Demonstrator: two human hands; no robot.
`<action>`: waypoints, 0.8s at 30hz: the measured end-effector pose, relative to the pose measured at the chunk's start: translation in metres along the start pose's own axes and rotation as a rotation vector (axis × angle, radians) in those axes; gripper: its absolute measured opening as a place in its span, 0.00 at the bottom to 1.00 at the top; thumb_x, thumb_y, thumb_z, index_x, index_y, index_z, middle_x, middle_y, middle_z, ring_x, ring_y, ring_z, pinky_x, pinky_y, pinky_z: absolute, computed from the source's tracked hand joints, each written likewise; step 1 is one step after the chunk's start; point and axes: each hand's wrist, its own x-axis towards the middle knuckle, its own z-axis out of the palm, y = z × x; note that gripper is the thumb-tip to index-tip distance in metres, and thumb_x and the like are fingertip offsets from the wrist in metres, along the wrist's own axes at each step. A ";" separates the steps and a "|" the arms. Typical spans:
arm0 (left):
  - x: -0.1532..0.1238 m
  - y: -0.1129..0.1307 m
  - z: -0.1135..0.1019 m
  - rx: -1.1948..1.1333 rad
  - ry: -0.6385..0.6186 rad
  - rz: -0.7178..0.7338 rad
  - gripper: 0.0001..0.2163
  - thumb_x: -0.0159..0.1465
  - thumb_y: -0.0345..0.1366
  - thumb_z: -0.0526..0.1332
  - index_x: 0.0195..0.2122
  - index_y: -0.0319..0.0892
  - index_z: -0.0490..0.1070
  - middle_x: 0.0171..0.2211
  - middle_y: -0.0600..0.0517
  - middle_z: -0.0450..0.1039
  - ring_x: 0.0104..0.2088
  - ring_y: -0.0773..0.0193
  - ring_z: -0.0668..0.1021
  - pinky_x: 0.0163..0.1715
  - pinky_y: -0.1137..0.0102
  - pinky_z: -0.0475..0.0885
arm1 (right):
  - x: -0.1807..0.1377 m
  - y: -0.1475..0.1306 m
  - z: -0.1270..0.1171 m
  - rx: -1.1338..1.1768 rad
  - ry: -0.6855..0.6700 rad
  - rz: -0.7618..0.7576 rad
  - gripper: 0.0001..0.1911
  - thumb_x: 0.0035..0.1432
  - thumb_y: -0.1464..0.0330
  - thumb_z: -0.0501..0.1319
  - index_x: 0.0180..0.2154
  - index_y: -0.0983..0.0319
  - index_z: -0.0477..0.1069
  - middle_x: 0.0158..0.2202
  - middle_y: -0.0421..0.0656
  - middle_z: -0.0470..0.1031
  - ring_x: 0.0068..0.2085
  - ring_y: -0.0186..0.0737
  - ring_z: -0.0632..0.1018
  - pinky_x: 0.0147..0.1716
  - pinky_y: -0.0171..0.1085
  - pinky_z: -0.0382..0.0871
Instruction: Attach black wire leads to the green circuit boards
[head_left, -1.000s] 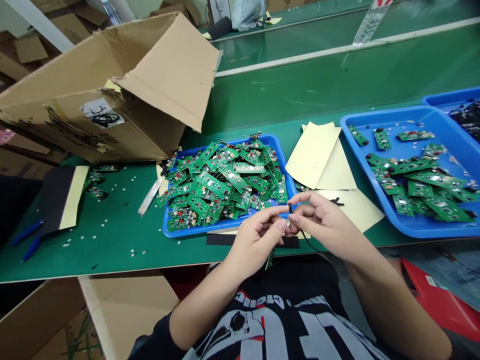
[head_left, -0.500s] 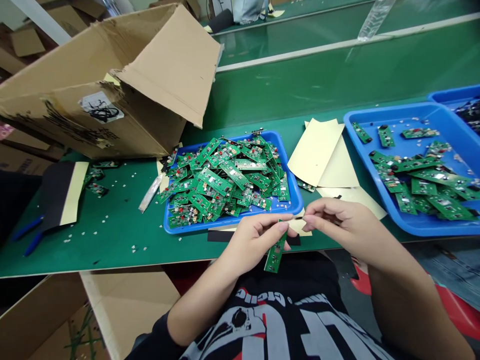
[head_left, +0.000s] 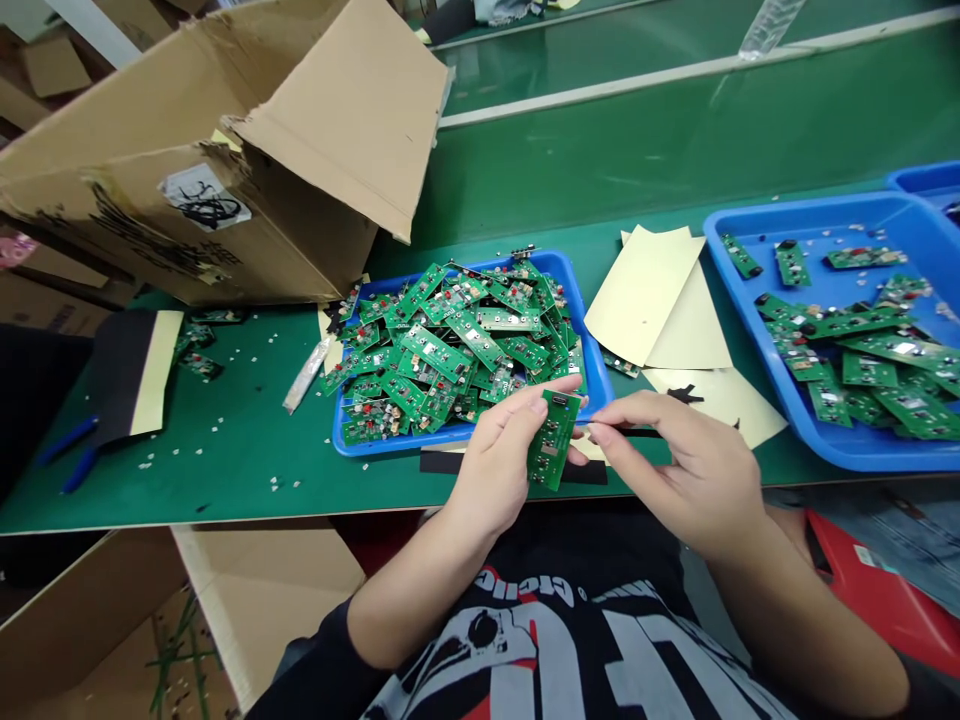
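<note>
My left hand (head_left: pixel 501 462) grips a small green circuit board (head_left: pixel 552 440), face up, just in front of the table edge. My right hand (head_left: pixel 679 460) pinches a thin black strip (head_left: pixel 637 432) whose tip meets the board's upper right corner. Right behind both hands stands a blue tray (head_left: pixel 597 378) heaped with many green circuit boards (head_left: pixel 457 350). A black strip (head_left: pixel 442 463) lies on the table under the hands.
A second blue tray (head_left: pixel 757 320) with several boards sits at the right, cream paper sheets (head_left: pixel 652 295) between the trays. An open cardboard box (head_left: pixel 225 160) lies on its side at back left. Black-and-cream sheet (head_left: pixel 131 375) and blue pens (head_left: pixel 71 455) lie at left.
The board in my left hand has turned from hanging downward to face up and risen to the table edge. My right hand now brings a black strip against it.
</note>
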 end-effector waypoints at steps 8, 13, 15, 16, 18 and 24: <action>0.000 -0.005 -0.002 0.067 -0.111 0.011 0.18 0.63 0.33 0.53 0.53 0.44 0.71 0.35 0.50 0.78 0.30 0.64 0.79 0.38 0.68 0.74 | 0.000 0.002 0.006 -0.101 0.040 -0.050 0.04 0.62 0.74 0.57 0.35 0.59 0.67 0.26 0.40 0.76 0.27 0.35 0.76 0.27 0.35 0.68; 0.000 -0.007 0.000 0.085 -0.085 0.027 0.17 0.63 0.34 0.54 0.53 0.45 0.71 0.47 0.49 0.75 0.31 0.65 0.79 0.37 0.69 0.75 | -0.001 0.002 0.006 -0.139 0.036 -0.027 0.05 0.63 0.72 0.56 0.34 0.58 0.68 0.26 0.40 0.76 0.26 0.36 0.76 0.26 0.36 0.66; 0.000 -0.007 0.001 0.092 -0.066 0.038 0.16 0.64 0.35 0.55 0.52 0.44 0.72 0.51 0.49 0.73 0.33 0.65 0.79 0.37 0.70 0.75 | -0.002 0.002 0.006 -0.150 0.031 -0.027 0.05 0.63 0.72 0.56 0.34 0.58 0.68 0.26 0.40 0.77 0.27 0.36 0.77 0.27 0.36 0.66; 0.000 -0.006 0.001 0.093 -0.062 0.042 0.16 0.64 0.35 0.55 0.51 0.45 0.73 0.52 0.49 0.72 0.34 0.65 0.79 0.37 0.70 0.75 | -0.002 0.003 0.006 -0.152 0.030 -0.028 0.05 0.63 0.72 0.57 0.34 0.59 0.68 0.26 0.40 0.77 0.27 0.36 0.77 0.27 0.36 0.66; -0.001 -0.006 0.002 0.091 -0.064 0.051 0.15 0.64 0.35 0.55 0.51 0.45 0.73 0.53 0.49 0.71 0.34 0.65 0.79 0.37 0.71 0.75 | -0.002 0.003 0.007 -0.152 0.032 -0.031 0.05 0.63 0.72 0.57 0.34 0.59 0.68 0.25 0.40 0.77 0.27 0.36 0.77 0.26 0.36 0.66; -0.002 -0.005 0.004 0.095 -0.067 0.073 0.14 0.65 0.34 0.54 0.50 0.45 0.74 0.53 0.49 0.71 0.30 0.68 0.78 0.36 0.71 0.74 | -0.002 0.001 0.009 -0.156 0.055 -0.037 0.05 0.63 0.73 0.56 0.34 0.59 0.68 0.23 0.39 0.76 0.25 0.35 0.76 0.26 0.36 0.66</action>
